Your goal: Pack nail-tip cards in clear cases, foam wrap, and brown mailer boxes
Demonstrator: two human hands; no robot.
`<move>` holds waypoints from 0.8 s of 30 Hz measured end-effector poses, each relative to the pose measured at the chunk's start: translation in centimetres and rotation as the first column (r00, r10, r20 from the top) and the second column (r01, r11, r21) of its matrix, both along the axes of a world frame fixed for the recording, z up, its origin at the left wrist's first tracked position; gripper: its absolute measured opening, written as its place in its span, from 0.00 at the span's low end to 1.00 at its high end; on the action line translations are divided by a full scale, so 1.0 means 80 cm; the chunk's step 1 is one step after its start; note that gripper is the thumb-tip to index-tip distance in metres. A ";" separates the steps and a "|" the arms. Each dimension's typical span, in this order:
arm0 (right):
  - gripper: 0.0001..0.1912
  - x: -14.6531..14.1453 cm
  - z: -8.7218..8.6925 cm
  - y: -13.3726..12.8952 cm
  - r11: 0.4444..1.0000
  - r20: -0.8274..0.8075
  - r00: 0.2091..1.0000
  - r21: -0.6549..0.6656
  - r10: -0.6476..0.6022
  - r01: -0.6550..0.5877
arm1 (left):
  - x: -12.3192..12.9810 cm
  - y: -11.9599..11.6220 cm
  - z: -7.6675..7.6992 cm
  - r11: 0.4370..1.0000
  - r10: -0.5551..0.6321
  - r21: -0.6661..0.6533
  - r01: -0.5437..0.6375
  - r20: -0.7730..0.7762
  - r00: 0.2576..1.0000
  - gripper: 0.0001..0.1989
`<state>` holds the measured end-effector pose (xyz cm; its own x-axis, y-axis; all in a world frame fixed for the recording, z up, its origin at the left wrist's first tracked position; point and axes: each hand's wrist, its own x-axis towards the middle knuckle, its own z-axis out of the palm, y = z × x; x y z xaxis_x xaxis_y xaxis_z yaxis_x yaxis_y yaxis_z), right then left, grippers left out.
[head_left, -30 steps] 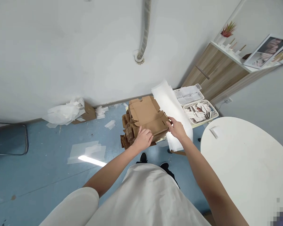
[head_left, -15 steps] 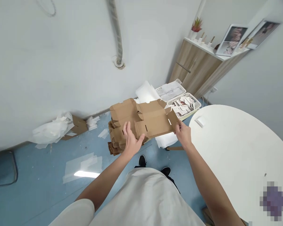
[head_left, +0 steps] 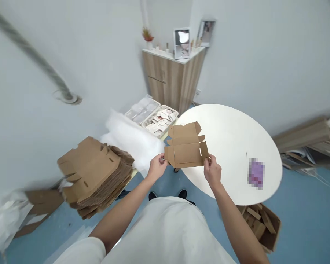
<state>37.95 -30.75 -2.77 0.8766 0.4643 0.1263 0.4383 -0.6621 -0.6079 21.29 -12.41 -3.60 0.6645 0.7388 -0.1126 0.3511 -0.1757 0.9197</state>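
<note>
A flat, unfolded brown cardboard box (head_left: 187, 153) hangs in front of me, between the stack and the round table. My left hand (head_left: 157, 167) pinches its left side flap. At the right flap, the thumb and fingers of my right hand (head_left: 212, 170) are closed on the edge. Slots and tabs show along its sides, and its lid panel points away from me. To the left, a tall stack of flat cardboard boxes (head_left: 90, 168) stands apart from both hands.
White sheets of packing foam (head_left: 132, 137) lie beside the stack. Behind them are a white basket of small cards (head_left: 161, 119) and another white basket (head_left: 143, 109). A white round table (head_left: 225, 135) bears a blurred purple item (head_left: 256, 173). An open carton (head_left: 273, 233) stands below it.
My view has swung right. The cardboard box has come away from the stack toward the round table, and my left hand has closed on its left flap.
</note>
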 end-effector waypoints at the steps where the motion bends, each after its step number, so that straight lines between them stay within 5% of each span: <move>1: 0.21 0.007 -0.005 -0.018 0.999 -0.033 0.998 -0.018 -0.052 0.051 | 0.019 -0.009 -0.002 0.999 -0.043 0.023 0.043 -0.027 0.999 0.16; 6: 0.18 0.039 -0.028 -0.100 0.971 -0.188 0.953 -0.034 -0.238 0.236 | 0.100 -0.042 -0.018 0.971 -0.178 0.137 0.198 -0.150 0.973 0.17; 11: 0.16 0.062 -0.055 -0.154 0.944 -0.453 0.860 0.103 -0.237 0.314 | 0.149 -0.060 -0.040 0.952 -0.263 0.100 0.291 -0.224 0.938 0.18; 20: 0.15 0.076 -0.089 -0.172 0.953 -0.482 0.824 -0.102 -0.298 0.285 | 0.191 -0.051 -0.083 0.909 -0.381 0.035 0.416 -0.337 0.861 0.19; 24: 0.20 0.078 -0.103 -0.169 0.928 -0.541 0.765 -0.087 -0.349 0.362 | 0.200 -0.039 -0.090 0.865 -0.368 0.210 0.456 -0.355 0.860 0.21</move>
